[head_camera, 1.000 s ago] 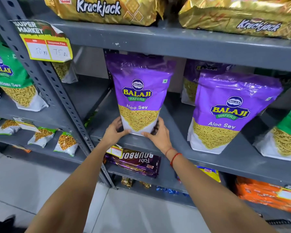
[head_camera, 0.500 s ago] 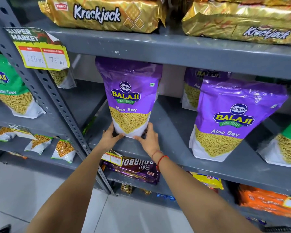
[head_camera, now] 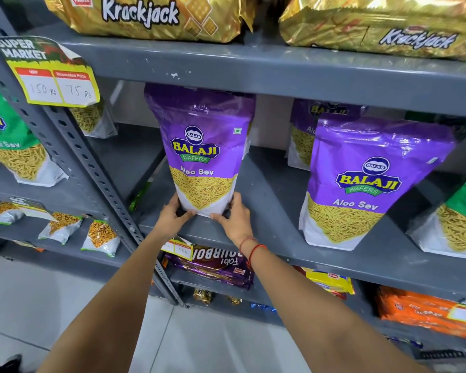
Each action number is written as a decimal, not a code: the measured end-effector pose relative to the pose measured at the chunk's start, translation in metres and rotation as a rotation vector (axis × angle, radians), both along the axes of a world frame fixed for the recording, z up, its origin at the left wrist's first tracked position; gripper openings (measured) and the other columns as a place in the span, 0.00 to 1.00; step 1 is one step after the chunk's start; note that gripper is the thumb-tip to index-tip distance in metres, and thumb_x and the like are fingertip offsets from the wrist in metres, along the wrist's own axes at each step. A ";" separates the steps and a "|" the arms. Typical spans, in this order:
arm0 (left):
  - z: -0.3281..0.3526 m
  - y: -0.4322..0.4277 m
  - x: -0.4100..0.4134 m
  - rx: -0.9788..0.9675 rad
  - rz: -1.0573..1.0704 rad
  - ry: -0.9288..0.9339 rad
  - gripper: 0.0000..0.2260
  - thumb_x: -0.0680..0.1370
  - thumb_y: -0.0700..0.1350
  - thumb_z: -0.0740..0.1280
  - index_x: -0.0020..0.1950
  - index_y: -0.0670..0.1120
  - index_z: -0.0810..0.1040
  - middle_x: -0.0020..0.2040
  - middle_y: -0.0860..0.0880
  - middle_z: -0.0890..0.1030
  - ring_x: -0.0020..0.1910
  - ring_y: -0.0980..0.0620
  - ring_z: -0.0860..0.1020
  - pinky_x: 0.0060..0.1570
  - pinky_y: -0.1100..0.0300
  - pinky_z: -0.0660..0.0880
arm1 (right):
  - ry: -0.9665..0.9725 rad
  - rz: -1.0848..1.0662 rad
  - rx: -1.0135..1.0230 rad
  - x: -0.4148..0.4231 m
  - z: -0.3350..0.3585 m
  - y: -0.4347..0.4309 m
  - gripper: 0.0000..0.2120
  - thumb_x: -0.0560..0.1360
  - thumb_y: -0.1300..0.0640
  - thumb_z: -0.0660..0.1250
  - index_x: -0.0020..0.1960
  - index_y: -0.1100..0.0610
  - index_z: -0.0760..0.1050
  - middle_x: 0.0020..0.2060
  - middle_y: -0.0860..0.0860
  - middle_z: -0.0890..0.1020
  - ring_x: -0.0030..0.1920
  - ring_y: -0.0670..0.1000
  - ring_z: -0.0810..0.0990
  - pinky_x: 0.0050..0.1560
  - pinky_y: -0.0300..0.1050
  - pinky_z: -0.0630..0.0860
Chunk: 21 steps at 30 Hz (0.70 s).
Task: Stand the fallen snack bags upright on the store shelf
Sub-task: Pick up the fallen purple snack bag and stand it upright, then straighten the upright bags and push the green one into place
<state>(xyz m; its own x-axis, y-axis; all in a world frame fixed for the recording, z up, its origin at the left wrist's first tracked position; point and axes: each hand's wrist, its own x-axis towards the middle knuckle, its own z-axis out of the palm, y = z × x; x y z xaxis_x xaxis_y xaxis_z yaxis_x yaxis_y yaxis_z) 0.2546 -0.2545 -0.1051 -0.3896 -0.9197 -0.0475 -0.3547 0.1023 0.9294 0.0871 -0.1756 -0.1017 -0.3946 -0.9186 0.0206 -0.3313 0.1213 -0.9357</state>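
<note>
A purple Balaji Aloo Sev bag point(head_camera: 199, 146) stands upright on the grey middle shelf point(head_camera: 267, 211), near its left end. My left hand point(head_camera: 171, 218) holds the bag's lower left corner and my right hand point(head_camera: 233, 219) holds its lower right corner. A second purple Aloo Sev bag point(head_camera: 361, 181) stands upright further right, with a third purple bag point(head_camera: 307, 125) partly hidden behind it. A green snack bag point(head_camera: 460, 216) leans at the far right edge.
Gold Krackjack packs point(head_camera: 151, 14) lie on the shelf above. A price tag point(head_camera: 54, 79) hangs on the slotted upright. The left bay holds a green Balaji bag point(head_camera: 8, 141) and small snack packets point(head_camera: 100, 238). Below lie Bourbon biscuit packs point(head_camera: 215, 265) and orange packs point(head_camera: 428, 310).
The purple bag has shifted further left and back on the shelf with both hands staying at its base. The view has moved in closer.
</note>
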 end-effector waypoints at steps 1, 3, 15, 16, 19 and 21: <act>-0.001 0.001 0.000 -0.001 0.001 0.006 0.27 0.74 0.43 0.70 0.71 0.48 0.64 0.65 0.50 0.76 0.66 0.48 0.72 0.63 0.53 0.70 | 0.001 0.005 -0.002 0.000 0.000 0.001 0.24 0.68 0.63 0.75 0.57 0.60 0.66 0.53 0.60 0.80 0.53 0.59 0.79 0.54 0.60 0.78; -0.002 0.003 0.001 -0.003 0.005 0.011 0.28 0.74 0.43 0.70 0.71 0.49 0.65 0.63 0.52 0.76 0.65 0.50 0.73 0.61 0.55 0.70 | 0.007 0.019 -0.001 0.000 0.001 0.002 0.24 0.68 0.62 0.75 0.58 0.60 0.65 0.54 0.60 0.79 0.54 0.59 0.79 0.55 0.60 0.77; 0.002 0.106 -0.056 -0.208 0.580 0.164 0.12 0.76 0.37 0.65 0.58 0.42 0.75 0.54 0.42 0.79 0.48 0.52 0.78 0.49 0.59 0.73 | 0.118 -0.175 -0.099 -0.078 -0.009 0.121 0.14 0.71 0.58 0.73 0.55 0.59 0.77 0.53 0.55 0.79 0.54 0.55 0.79 0.56 0.57 0.78; 0.003 0.119 -0.073 -0.230 0.463 0.182 0.10 0.75 0.36 0.65 0.55 0.45 0.75 0.51 0.45 0.79 0.45 0.57 0.78 0.48 0.63 0.75 | 0.119 -0.230 -0.104 -0.093 -0.010 0.139 0.10 0.71 0.59 0.73 0.51 0.57 0.78 0.50 0.54 0.80 0.51 0.54 0.80 0.52 0.55 0.79; 0.004 0.135 -0.126 -0.264 0.078 0.086 0.13 0.73 0.36 0.69 0.57 0.45 0.76 0.52 0.44 0.78 0.44 0.60 0.78 0.48 0.63 0.76 | 0.089 -0.428 -0.109 -0.136 -0.011 0.181 0.08 0.70 0.61 0.74 0.45 0.54 0.76 0.43 0.51 0.80 0.44 0.53 0.81 0.46 0.54 0.80; 0.005 0.138 -0.161 -0.217 -0.087 0.008 0.21 0.71 0.40 0.73 0.63 0.42 0.74 0.59 0.43 0.76 0.51 0.53 0.77 0.52 0.59 0.74 | 0.131 -0.548 -0.119 -0.162 -0.008 0.197 0.15 0.67 0.58 0.77 0.48 0.56 0.73 0.44 0.50 0.76 0.44 0.54 0.79 0.46 0.54 0.78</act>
<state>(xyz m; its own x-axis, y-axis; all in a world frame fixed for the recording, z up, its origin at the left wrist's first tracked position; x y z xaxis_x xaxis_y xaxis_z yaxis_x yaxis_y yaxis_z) 0.0941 -0.1165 -0.0999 -0.4673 -0.8710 0.1515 -0.3288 0.3303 0.8848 -0.0748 0.0215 -0.1102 -0.7994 -0.5691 0.1924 -0.3641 0.2043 -0.9087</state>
